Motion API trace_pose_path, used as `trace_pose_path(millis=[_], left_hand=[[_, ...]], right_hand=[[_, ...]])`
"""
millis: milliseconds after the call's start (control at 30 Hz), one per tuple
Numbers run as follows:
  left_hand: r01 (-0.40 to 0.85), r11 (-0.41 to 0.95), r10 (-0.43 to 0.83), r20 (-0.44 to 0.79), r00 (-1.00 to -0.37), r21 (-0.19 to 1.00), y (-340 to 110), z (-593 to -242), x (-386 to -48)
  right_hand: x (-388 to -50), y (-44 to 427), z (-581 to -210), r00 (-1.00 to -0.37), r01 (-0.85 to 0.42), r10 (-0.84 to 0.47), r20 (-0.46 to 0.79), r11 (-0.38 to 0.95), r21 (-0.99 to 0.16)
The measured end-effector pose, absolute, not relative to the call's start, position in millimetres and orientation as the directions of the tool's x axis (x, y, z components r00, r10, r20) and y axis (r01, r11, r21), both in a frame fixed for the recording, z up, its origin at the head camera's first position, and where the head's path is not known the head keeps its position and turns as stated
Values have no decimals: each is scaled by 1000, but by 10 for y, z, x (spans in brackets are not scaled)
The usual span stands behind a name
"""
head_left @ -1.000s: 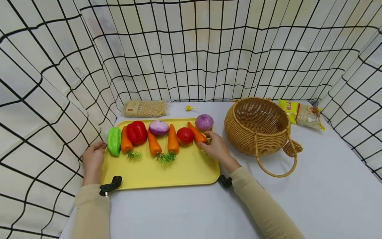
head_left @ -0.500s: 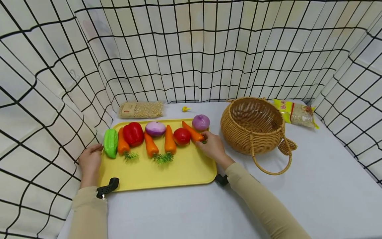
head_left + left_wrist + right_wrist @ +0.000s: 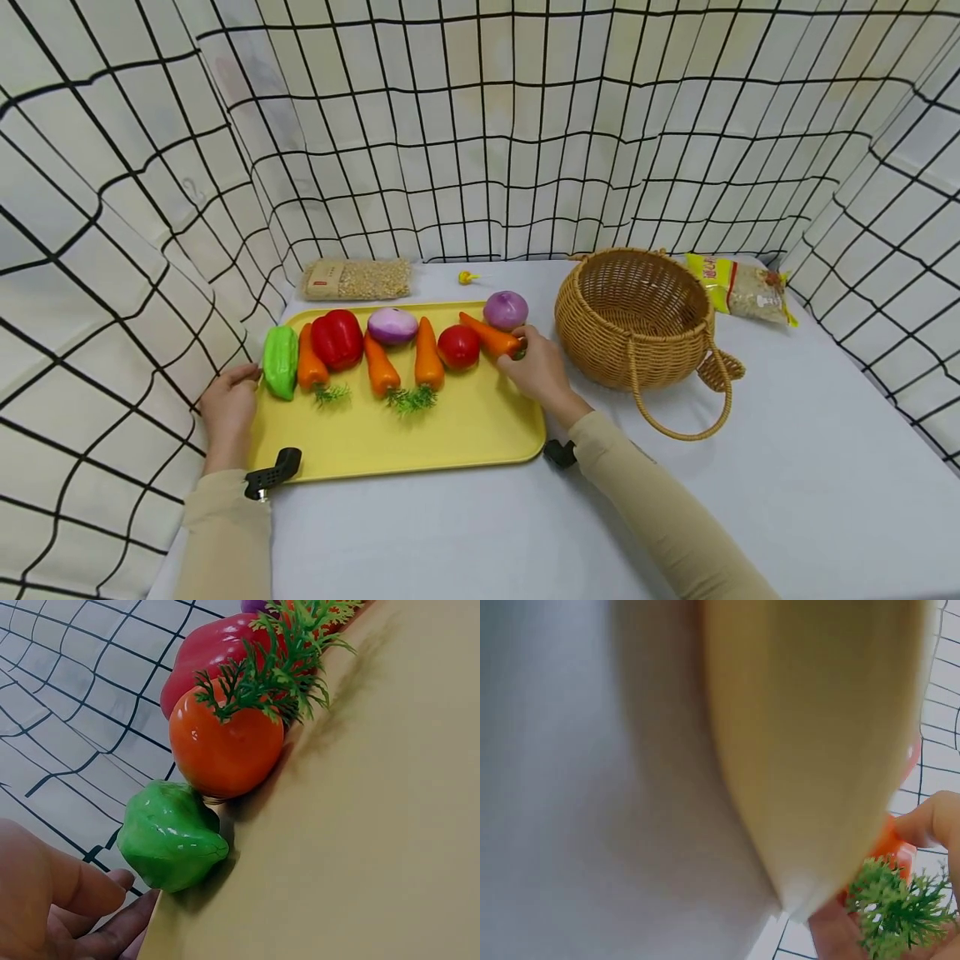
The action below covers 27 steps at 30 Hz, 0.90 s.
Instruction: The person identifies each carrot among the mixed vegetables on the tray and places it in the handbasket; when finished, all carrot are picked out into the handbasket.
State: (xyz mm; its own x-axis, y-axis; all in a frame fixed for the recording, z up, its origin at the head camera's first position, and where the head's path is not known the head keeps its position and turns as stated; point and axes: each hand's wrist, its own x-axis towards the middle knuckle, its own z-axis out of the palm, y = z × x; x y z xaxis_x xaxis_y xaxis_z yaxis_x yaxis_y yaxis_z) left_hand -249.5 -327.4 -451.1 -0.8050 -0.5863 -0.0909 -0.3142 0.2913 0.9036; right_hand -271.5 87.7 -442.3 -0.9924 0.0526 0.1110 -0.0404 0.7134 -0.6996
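pinching the rightmost carrot (image 3: 487,335), right grip (image 3: 542,371) mostly hides its leaves (image 3: 896,906) from above — left grip (image 3: 229,412) at the tray (image 3: 375,442), hold unclear

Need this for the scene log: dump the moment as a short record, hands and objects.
left hand: at left rim of yellow tray, near green vegetable; grip unclear
right hand: pinches rightmost carrot near its leafy end
also on tray: three other carrots, red pepper, tomato, purple onion, pale purple vegetable
right of tray: wicker basket, opening up
behind tray: grain bag, small yellow item
right of basket, toward back: yellow-ended packet
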Motion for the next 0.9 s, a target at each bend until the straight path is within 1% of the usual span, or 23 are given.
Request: trace_pose_path(millis=[167,400,567,900], left_hand=[[-317,304,-579,-90,-810,898,-3265,-4514,-2496],[-316,311,-586,-80,-806,896,-3262,-4507,-2488],[-321,288,-587,-99,-804,902,-3267,-4505,-2480],[-321,286,-585,-101,-804,903,-3258,-4502,-2478]], right_hand=[[-2644,946,-4405,-987,-52,80,143,678,-733],[-2589,1008,-4384,-970,-109,89,225,670,-735],[-2576,1028,-4306,-968,-120,90,233,652,-749],[-2526,1111,-4086,-964,-169,56,262,629,-759]])
